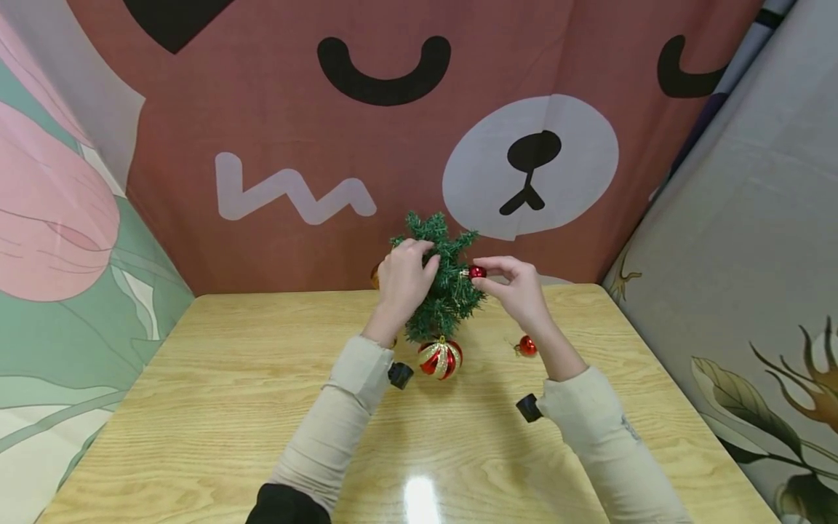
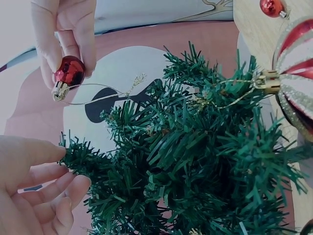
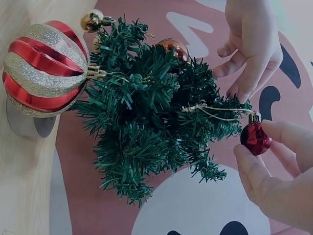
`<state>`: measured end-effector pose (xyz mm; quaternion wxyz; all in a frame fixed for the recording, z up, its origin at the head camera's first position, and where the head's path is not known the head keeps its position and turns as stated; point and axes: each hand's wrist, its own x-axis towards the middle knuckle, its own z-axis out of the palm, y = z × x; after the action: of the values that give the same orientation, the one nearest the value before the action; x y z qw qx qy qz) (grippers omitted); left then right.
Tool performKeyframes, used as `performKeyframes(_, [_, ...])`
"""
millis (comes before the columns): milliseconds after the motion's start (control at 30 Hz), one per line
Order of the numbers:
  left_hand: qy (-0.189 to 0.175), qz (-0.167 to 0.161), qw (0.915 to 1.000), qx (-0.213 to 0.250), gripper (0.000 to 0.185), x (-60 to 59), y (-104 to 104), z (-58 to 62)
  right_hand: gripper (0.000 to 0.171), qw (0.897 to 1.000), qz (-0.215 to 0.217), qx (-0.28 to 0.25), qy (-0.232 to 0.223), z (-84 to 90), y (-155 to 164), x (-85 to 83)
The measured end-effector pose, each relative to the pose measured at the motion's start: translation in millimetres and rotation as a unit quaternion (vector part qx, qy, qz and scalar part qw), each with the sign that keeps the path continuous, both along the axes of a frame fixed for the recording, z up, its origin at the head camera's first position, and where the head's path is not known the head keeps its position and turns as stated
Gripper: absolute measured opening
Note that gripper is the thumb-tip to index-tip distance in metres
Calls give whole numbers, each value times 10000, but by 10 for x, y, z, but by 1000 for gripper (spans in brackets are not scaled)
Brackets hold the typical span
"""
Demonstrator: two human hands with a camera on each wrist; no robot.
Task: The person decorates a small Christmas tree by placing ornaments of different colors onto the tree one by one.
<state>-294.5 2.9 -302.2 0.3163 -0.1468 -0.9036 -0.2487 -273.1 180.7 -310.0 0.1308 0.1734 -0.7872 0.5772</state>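
Observation:
A small green artificial Christmas tree (image 1: pixel 450 302) stands at the back of the table. My left hand (image 1: pixel 406 276) is at its upper left; in the left wrist view, thumb and forefinger pinch the tip of a branch (image 2: pixel 80 156). Between the fingertips of my right hand (image 1: pixel 524 295) is a small shiny red ball ornament (image 3: pixel 255 138) with a gold cap. Its thin gold string loop (image 3: pixel 220 113) reaches toward the branches beside the left fingers. A large red-and-gold striped ball ornament (image 1: pixel 441 359) hangs at the tree's front.
Another small red ball ornament (image 1: pixel 527 346) lies on the wooden table (image 1: pixel 262 407), right of the tree. On the tree's left side are a copper-coloured ball (image 3: pixel 173 48) and a small gold ball (image 3: pixel 92 21). A printed bear-face cloth (image 1: pixel 294 131) hangs right behind.

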Motion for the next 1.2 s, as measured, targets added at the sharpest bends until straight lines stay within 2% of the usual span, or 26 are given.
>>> performKeyframes(233, [66, -1, 10000, 44, 23, -4, -17, -5, 30, 10000, 53, -30, -24, 26, -39, -53])
performKeyframes(533, [98, -52, 9997, 232, 19, 20, -45, 10, 27, 9997, -129, 185, 59, 62, -80, -96])
performKeyframes(767, [197, -214, 9989, 356, 31, 11, -64, 10, 27, 10000, -75, 36, 22, 82, -106, -122])
performKeyframes(967, [199, -570, 9967, 535, 31, -12, -75, -11, 28, 9998, -69, -209, -3, 97, -118, -135])
performKeyframes(1200, [284, -1138, 9884, 960, 23, -42, -91, -17, 28, 9979, 35, -649, -76, 99, -138, -152])
